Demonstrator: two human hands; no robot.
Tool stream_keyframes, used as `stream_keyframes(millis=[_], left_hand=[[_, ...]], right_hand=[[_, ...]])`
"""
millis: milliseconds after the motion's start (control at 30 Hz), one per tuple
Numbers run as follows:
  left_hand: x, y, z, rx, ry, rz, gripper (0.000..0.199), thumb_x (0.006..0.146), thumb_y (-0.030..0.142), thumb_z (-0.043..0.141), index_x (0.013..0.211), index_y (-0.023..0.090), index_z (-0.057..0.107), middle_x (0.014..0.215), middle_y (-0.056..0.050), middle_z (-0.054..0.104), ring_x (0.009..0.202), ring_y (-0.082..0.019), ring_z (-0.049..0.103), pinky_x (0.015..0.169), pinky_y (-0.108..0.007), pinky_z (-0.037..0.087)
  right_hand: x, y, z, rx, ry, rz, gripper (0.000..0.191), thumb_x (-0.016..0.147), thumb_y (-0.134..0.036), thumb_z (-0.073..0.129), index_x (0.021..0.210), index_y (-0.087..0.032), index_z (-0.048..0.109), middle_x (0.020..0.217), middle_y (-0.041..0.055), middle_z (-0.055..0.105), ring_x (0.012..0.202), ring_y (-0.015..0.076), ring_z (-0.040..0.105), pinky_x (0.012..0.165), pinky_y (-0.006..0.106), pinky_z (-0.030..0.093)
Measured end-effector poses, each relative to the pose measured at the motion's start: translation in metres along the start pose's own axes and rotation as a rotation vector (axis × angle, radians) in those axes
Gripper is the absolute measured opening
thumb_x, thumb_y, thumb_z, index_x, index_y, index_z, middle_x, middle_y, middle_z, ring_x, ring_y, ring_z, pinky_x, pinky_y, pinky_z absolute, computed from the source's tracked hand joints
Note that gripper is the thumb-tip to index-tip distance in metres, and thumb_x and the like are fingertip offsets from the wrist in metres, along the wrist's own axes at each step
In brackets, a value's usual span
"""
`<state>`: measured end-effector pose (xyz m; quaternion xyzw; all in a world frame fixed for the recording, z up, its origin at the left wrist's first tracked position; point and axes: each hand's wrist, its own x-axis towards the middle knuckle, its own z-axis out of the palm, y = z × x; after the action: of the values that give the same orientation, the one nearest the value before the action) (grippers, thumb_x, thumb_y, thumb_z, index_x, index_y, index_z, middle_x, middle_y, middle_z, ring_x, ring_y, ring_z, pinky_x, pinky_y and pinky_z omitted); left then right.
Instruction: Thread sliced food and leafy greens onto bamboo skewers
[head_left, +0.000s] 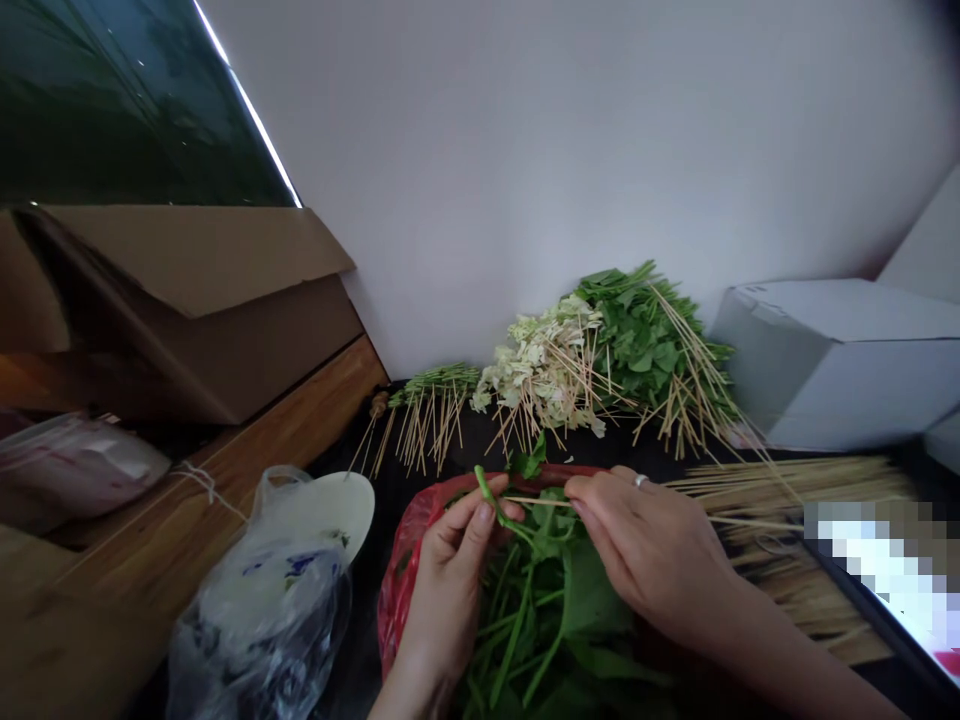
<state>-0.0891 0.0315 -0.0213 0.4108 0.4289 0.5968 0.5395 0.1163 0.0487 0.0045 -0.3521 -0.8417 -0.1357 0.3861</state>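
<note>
My left hand [457, 560] pinches a green stem [487, 492] between thumb and fingers, above a red plastic bag [403, 560]. To its right, my right hand [649, 540] is closed on a thin wooden skewer [541, 501], whose far end reaches the stem at my left fingertips. Whether the tip has pierced the stem is hard to tell. Loose leafy greens [525, 630] fill the red bag below both hands. Behind the bag lie skewered green stems [442, 382], skewered pale leafy pieces [544, 365] and skewered dark green leaves [645, 335].
Many bare skewers [802, 580] lie at right, beside a device with a blurred screen [892, 580]. A white box [847, 360] stands behind them. At left are a white bowl [352, 510], a clear plastic bag [262, 620] and a cardboard box [247, 340].
</note>
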Motion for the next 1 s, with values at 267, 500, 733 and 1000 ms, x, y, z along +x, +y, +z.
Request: stream_keyframes(millis=[267, 500, 733, 1000], left_hand=[[0.002, 0.001, 0.002, -0.218, -0.032, -0.097, 0.036, 0.079, 0.038, 0.083, 0.107, 0.017, 0.079, 0.089, -0.007, 0.077, 0.086, -0.017, 0.069, 0.083, -0.028, 0.054], [0.004, 0.004, 0.003, -0.212, -0.03, -0.093, 0.037, 0.075, 0.038, 0.086, 0.105, 0.017, 0.078, 0.083, -0.005, 0.075, 0.077, -0.014, 0.066, 0.073, -0.023, 0.053], [0.005, 0.005, 0.0, -0.271, 0.02, -0.159, 0.039, 0.069, 0.033, 0.091, 0.103, 0.018, 0.08, 0.088, -0.006, 0.078, 0.07, -0.011, 0.067, 0.064, -0.018, 0.052], [0.004, 0.002, 0.0, -0.287, 0.036, -0.183, 0.037, 0.068, 0.033, 0.092, 0.099, 0.016, 0.081, 0.082, -0.004, 0.077, 0.068, -0.009, 0.066, 0.065, -0.017, 0.053]], right_hand=[[-0.001, 0.0, -0.002, 0.005, 0.039, -0.063, 0.03, 0.096, -0.003, 0.042, 0.111, -0.009, 0.067, 0.089, 0.0089, 0.067, 0.079, 0.0218, 0.054, 0.077, 0.036, 0.045], [-0.009, -0.002, 0.004, -0.013, -0.018, -0.052, 0.032, 0.097, -0.009, 0.046, 0.119, -0.012, 0.069, 0.079, 0.0052, 0.062, 0.068, 0.0187, 0.056, 0.059, 0.033, 0.043], [-0.011, 0.0, 0.008, -0.038, 0.01, -0.046, 0.033, 0.097, -0.009, 0.044, 0.12, -0.014, 0.068, 0.079, 0.0044, 0.063, 0.064, 0.0168, 0.056, 0.055, 0.031, 0.04], [-0.011, 0.0, 0.008, -0.052, -0.003, -0.038, 0.034, 0.097, -0.008, 0.044, 0.12, -0.013, 0.069, 0.078, 0.0045, 0.063, 0.065, 0.0172, 0.057, 0.056, 0.031, 0.041]])
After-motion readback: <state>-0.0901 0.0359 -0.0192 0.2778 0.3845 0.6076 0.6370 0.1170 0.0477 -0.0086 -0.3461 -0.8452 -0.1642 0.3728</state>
